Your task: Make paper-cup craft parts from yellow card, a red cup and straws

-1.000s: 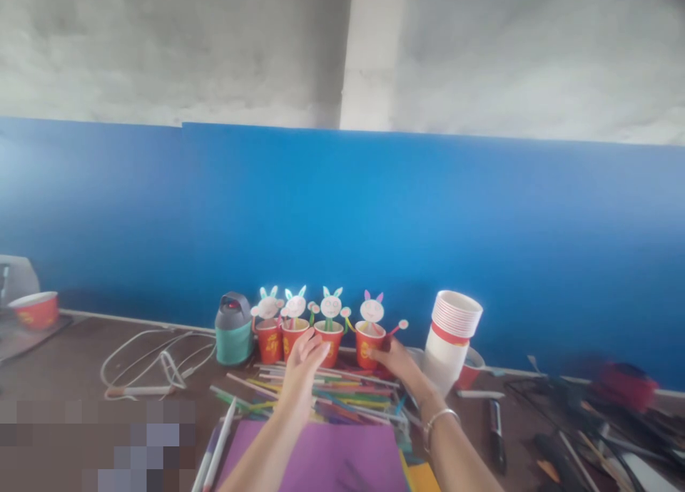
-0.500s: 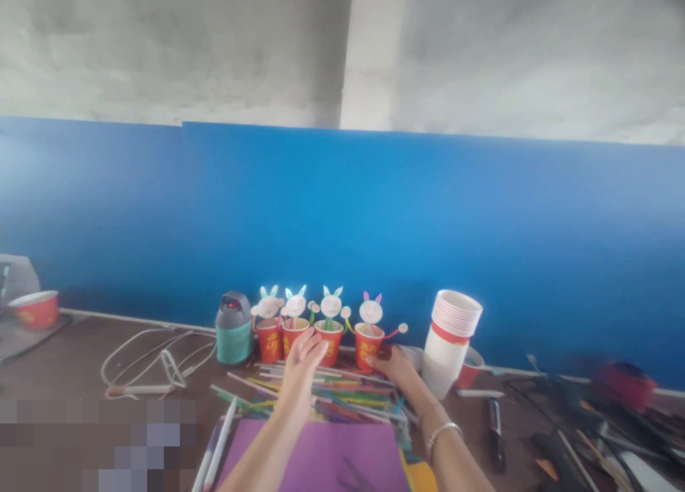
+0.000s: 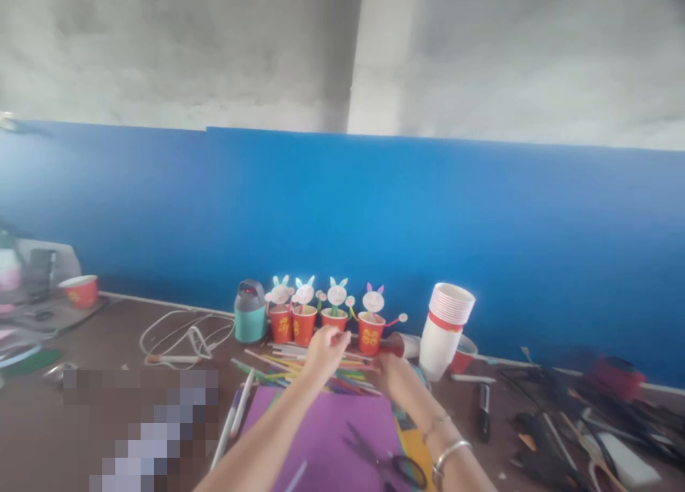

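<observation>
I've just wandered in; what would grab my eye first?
Probably the four rabbit faces standing in red cups, lined up along the back of the table. Behind them stretches a wide blue panel. In front, the left hand and right hand reach near colourful sticks, with scissors on purple paper below.

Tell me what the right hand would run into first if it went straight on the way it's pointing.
Most likely the red cup with the purple-eared rabbit face, just beyond the right hand; depth is hard to judge, so it might brush the colored sticks first.
</observation>
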`<state>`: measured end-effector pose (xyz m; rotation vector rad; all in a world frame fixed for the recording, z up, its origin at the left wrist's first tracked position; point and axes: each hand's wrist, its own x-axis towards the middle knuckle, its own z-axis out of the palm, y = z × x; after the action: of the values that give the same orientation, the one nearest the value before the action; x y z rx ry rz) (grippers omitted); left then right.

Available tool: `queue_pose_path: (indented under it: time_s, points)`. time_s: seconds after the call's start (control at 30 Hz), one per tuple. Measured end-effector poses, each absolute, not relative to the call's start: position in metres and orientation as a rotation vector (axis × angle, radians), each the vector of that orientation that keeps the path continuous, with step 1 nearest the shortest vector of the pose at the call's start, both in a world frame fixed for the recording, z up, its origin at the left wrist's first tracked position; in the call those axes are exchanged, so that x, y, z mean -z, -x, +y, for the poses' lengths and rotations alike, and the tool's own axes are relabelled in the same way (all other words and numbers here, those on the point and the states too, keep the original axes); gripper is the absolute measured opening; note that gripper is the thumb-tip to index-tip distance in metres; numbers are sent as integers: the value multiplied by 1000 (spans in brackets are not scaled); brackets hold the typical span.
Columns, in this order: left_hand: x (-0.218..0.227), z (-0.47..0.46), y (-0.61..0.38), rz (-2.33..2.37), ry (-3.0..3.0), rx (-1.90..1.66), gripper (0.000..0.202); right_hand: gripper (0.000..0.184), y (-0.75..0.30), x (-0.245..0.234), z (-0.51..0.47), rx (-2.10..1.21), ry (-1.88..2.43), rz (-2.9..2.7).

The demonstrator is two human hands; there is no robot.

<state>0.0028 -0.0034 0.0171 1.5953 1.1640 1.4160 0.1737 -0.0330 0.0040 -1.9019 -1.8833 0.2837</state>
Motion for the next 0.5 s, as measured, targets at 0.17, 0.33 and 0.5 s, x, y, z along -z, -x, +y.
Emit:
queue_pose_path:
  time_s: [0.17, 0.33, 0.5]
  points:
    - [-16, -47, 12, 1289, -1888, -1313, 9, 15, -145, 8, -73, -294, 1791, -2022]
    - [3, -117, 72, 1419, -2064, -1170, 48, 27, -130, 33, -118, -280, 1677, -2012]
    - [40, -160, 170, 2091, -2188, -972, 42, 28, -130, 62, -137, -83, 1403, -1906]
